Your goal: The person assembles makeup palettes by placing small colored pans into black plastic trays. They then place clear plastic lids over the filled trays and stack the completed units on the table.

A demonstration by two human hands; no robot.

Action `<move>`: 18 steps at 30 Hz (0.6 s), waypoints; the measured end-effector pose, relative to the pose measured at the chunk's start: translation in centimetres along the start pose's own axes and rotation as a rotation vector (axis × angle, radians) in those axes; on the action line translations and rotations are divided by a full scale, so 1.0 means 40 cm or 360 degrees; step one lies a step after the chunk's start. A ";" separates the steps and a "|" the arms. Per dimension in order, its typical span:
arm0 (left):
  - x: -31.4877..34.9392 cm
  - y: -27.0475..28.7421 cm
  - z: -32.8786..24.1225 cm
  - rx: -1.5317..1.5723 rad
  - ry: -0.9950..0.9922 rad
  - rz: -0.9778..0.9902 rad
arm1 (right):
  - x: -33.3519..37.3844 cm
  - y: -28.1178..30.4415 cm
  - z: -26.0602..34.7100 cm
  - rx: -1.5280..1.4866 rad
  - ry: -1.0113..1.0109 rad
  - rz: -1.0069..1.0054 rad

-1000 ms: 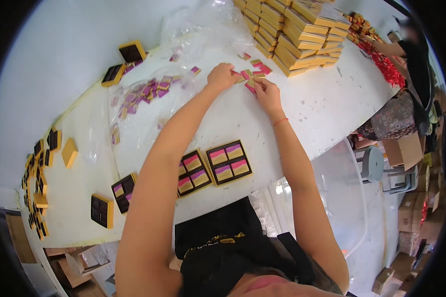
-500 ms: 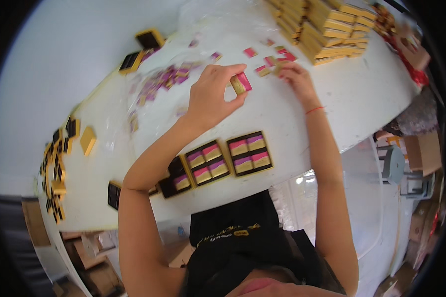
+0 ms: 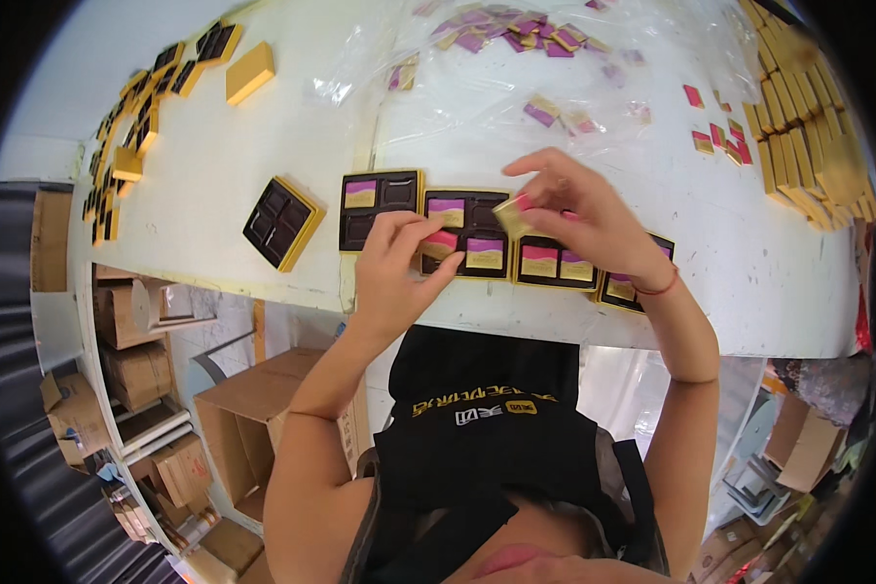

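Note:
My left hand [image 3: 396,268] pinches a small pink-and-gold wrapped square [image 3: 439,242] in the lower left compartment of a dark four-compartment box [image 3: 467,271]. That box also holds a purple-and-gold square [image 3: 485,254] at lower right and another purple one at upper left. My right hand [image 3: 594,216] holds a second pink-and-gold square [image 3: 512,214] between thumb and fingers, above the box's right side. Left of it stands a box [image 3: 396,193] with one purple square showing. Two more boxes to the right contain pink and purple squares; my right hand and wrist partly cover them.
A tilted box with bare compartments [image 3: 280,224] lies at the left. Gold lids are stacked [image 3: 813,136] at far right. Loose purple squares [image 3: 555,37] lie by clear plastic film at the back, loose pink ones [image 3: 718,136] before the stack. Several boxes [image 3: 146,127] line the far left edge.
Both hands have come back from the loose squares toward the row of boxes, each with a pink square. The view has shifted to the left and nearer the table's front edge.

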State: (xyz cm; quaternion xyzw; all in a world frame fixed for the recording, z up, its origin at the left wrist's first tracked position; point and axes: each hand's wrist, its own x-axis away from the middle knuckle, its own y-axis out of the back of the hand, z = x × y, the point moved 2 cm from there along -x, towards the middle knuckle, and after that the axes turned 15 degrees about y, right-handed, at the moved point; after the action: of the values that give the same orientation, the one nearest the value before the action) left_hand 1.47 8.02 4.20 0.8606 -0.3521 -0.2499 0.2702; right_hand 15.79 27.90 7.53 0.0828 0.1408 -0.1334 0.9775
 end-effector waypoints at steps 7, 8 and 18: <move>0.021 -0.029 0.035 -0.0158 -0.0146 -0.0227 | -0.065 -0.051 -0.035 0.0551 -0.0095 0.0226; 0.027 -0.027 0.036 -0.0184 -0.0153 -0.0235 | -0.067 -0.058 -0.038 0.0643 -0.0009 0.0209; 0.064 -0.024 0.043 -0.0370 -0.0260 -0.0109 | -0.007 -0.092 -0.081 0.1449 0.0637 0.0353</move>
State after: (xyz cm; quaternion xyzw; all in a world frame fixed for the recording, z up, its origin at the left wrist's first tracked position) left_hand 2.44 6.21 1.70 0.8117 -0.3120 -0.3674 0.3298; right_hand 13.68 25.11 4.10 0.5388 0.2433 -0.0582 0.8045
